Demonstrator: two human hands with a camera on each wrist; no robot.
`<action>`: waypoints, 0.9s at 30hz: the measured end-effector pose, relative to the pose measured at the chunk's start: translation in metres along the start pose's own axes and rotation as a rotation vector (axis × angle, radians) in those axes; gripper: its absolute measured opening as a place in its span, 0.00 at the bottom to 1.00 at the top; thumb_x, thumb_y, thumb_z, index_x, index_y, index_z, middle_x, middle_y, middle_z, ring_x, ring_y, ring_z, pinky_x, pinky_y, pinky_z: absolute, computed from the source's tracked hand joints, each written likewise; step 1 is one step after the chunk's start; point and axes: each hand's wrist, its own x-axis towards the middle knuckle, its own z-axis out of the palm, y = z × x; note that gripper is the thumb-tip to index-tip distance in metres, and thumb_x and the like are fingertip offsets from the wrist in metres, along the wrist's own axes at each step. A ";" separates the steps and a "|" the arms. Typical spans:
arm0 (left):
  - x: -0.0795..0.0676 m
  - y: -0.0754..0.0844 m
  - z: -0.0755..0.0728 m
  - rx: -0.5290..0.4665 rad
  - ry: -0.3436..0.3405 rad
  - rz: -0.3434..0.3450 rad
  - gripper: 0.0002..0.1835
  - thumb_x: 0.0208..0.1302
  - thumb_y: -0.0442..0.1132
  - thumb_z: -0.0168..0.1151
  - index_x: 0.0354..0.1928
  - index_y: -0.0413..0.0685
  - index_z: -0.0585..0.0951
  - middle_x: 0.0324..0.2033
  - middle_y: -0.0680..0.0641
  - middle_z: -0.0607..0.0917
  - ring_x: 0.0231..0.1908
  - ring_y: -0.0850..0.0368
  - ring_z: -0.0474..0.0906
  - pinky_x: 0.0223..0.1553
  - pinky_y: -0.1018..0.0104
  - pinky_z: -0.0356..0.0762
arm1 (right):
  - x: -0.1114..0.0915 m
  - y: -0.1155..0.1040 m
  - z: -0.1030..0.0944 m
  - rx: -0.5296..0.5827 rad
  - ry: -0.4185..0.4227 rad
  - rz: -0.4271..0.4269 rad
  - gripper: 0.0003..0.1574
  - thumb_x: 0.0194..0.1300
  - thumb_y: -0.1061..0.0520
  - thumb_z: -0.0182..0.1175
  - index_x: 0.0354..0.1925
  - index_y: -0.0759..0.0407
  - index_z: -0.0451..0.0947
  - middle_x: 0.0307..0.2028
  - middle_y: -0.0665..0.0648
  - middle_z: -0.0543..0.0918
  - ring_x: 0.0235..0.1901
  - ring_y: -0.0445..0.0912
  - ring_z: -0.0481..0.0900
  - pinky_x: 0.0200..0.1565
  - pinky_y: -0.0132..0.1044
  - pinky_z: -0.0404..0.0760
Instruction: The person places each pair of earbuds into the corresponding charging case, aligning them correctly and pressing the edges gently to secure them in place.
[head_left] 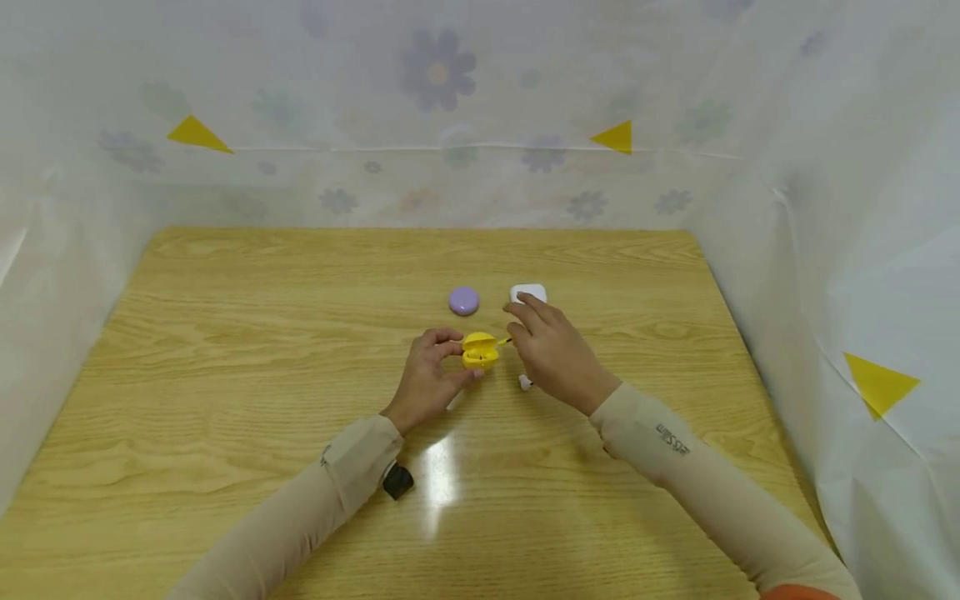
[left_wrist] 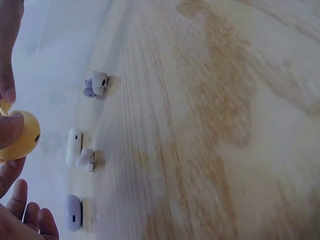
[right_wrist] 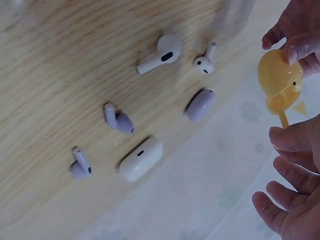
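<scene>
My left hand (head_left: 429, 379) grips a small yellow earbud case (head_left: 480, 360) above the table, its lid raised. Thumb and finger of my right hand (head_left: 558, 358) pinch a yellow earbud (right_wrist: 283, 118) by its stem, right beside the case. In the right wrist view the earbud's far end meets the mouth of the case; whether it is seated inside I cannot tell. The other fingers of the right hand are spread loosely. From the left wrist, the case (left_wrist: 30, 135) shows partly behind my thumb.
Behind my hands lie a round purple case (head_left: 464, 301) and a white case (head_left: 528, 292), both closed. Two white earbuds (right_wrist: 169, 49) and two purple earbuds (right_wrist: 119, 120) rest on the wooden table (head_left: 262, 333). White flowered sheeting (head_left: 480, 108) borders the table.
</scene>
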 end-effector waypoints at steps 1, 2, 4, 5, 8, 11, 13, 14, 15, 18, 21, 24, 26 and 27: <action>0.000 0.000 0.000 0.000 0.000 0.001 0.16 0.50 0.38 0.74 0.36 0.32 0.83 0.51 0.41 0.78 0.56 0.43 0.69 0.60 0.49 0.65 | 0.001 -0.001 -0.002 -0.005 -0.010 -0.010 0.08 0.57 0.66 0.64 0.38 0.66 0.79 0.54 0.63 0.78 0.60 0.59 0.74 0.53 0.48 0.80; 0.000 0.000 0.000 -0.001 0.000 0.003 0.16 0.50 0.38 0.74 0.36 0.32 0.83 0.51 0.41 0.78 0.56 0.43 0.69 0.60 0.49 0.65 | 0.001 -0.003 -0.003 -0.011 -0.024 -0.020 0.09 0.56 0.66 0.65 0.38 0.66 0.79 0.54 0.63 0.78 0.60 0.59 0.73 0.54 0.48 0.80; 0.000 0.000 0.000 0.003 0.000 0.007 0.16 0.50 0.38 0.74 0.36 0.33 0.83 0.51 0.41 0.78 0.56 0.43 0.69 0.60 0.49 0.64 | 0.002 -0.005 -0.006 -0.020 -0.048 -0.036 0.14 0.53 0.65 0.68 0.40 0.66 0.79 0.55 0.63 0.78 0.61 0.59 0.73 0.54 0.48 0.80; 0.000 0.001 0.000 0.005 0.000 0.009 0.16 0.50 0.38 0.74 0.36 0.33 0.83 0.51 0.41 0.78 0.56 0.43 0.69 0.60 0.49 0.65 | 0.003 -0.006 -0.007 -0.027 -0.064 -0.043 0.18 0.50 0.64 0.71 0.41 0.66 0.78 0.56 0.63 0.77 0.61 0.59 0.73 0.55 0.48 0.79; 0.000 0.002 0.001 0.012 0.003 0.018 0.16 0.49 0.38 0.74 0.36 0.33 0.83 0.50 0.42 0.78 0.55 0.43 0.69 0.60 0.48 0.65 | 0.004 -0.008 -0.008 -0.041 -0.102 -0.063 0.33 0.38 0.57 0.79 0.43 0.65 0.78 0.57 0.62 0.76 0.62 0.58 0.72 0.55 0.48 0.79; 0.000 0.002 0.002 0.015 0.006 0.027 0.15 0.49 0.38 0.74 0.35 0.34 0.83 0.50 0.42 0.78 0.55 0.43 0.69 0.60 0.48 0.65 | 0.005 -0.010 -0.010 -0.050 -0.125 -0.073 0.40 0.31 0.54 0.82 0.45 0.65 0.78 0.58 0.62 0.75 0.63 0.58 0.71 0.56 0.48 0.79; 0.000 0.001 0.003 0.016 0.009 0.034 0.15 0.49 0.38 0.74 0.35 0.34 0.84 0.49 0.42 0.78 0.55 0.43 0.70 0.59 0.48 0.66 | 0.006 -0.011 -0.010 -0.058 -0.124 -0.080 0.36 0.34 0.55 0.80 0.44 0.64 0.78 0.57 0.61 0.76 0.63 0.57 0.71 0.56 0.47 0.78; 0.000 0.001 0.003 0.012 0.007 0.035 0.14 0.49 0.38 0.74 0.35 0.35 0.84 0.49 0.42 0.78 0.55 0.43 0.69 0.59 0.48 0.65 | 0.006 -0.011 -0.009 -0.062 -0.123 -0.084 0.34 0.36 0.56 0.79 0.44 0.64 0.79 0.57 0.61 0.76 0.63 0.57 0.71 0.56 0.47 0.78; 0.000 0.001 0.003 0.012 0.006 0.037 0.14 0.49 0.38 0.74 0.35 0.35 0.84 0.49 0.42 0.78 0.55 0.43 0.69 0.59 0.48 0.65 | 0.006 -0.011 -0.009 -0.067 -0.122 -0.089 0.32 0.38 0.57 0.78 0.44 0.64 0.79 0.57 0.61 0.76 0.62 0.57 0.71 0.57 0.46 0.78; 0.001 0.000 0.004 0.013 0.008 0.046 0.14 0.49 0.38 0.74 0.35 0.35 0.84 0.49 0.42 0.78 0.55 0.43 0.70 0.60 0.48 0.65 | 0.007 -0.012 -0.009 -0.081 -0.111 -0.105 0.26 0.43 0.59 0.75 0.43 0.64 0.80 0.56 0.61 0.76 0.62 0.56 0.72 0.58 0.45 0.77; 0.001 0.000 0.004 0.018 0.008 0.050 0.14 0.50 0.38 0.74 0.35 0.35 0.84 0.49 0.42 0.78 0.55 0.43 0.69 0.60 0.48 0.65 | 0.007 -0.013 -0.009 -0.085 -0.103 -0.115 0.21 0.48 0.61 0.72 0.42 0.64 0.80 0.56 0.61 0.77 0.62 0.56 0.72 0.58 0.45 0.77; 0.001 0.000 0.004 0.020 0.004 0.044 0.14 0.50 0.38 0.74 0.35 0.35 0.84 0.50 0.42 0.78 0.55 0.43 0.69 0.60 0.48 0.65 | 0.008 -0.013 -0.009 -0.078 -0.094 -0.120 0.17 0.51 0.62 0.70 0.41 0.63 0.81 0.56 0.61 0.77 0.61 0.56 0.72 0.58 0.45 0.77; 0.000 0.001 0.004 0.023 0.000 0.039 0.14 0.50 0.38 0.74 0.36 0.35 0.84 0.50 0.42 0.78 0.55 0.43 0.69 0.59 0.48 0.65 | 0.008 -0.013 -0.008 -0.059 -0.084 -0.125 0.14 0.52 0.64 0.68 0.40 0.63 0.80 0.55 0.61 0.77 0.61 0.56 0.73 0.58 0.45 0.78; 0.000 0.001 0.004 0.025 -0.001 0.039 0.14 0.50 0.38 0.74 0.36 0.35 0.84 0.50 0.42 0.78 0.55 0.43 0.69 0.59 0.48 0.65 | 0.008 -0.013 -0.008 -0.055 -0.078 -0.130 0.14 0.52 0.64 0.68 0.40 0.63 0.80 0.55 0.61 0.77 0.61 0.57 0.73 0.57 0.45 0.78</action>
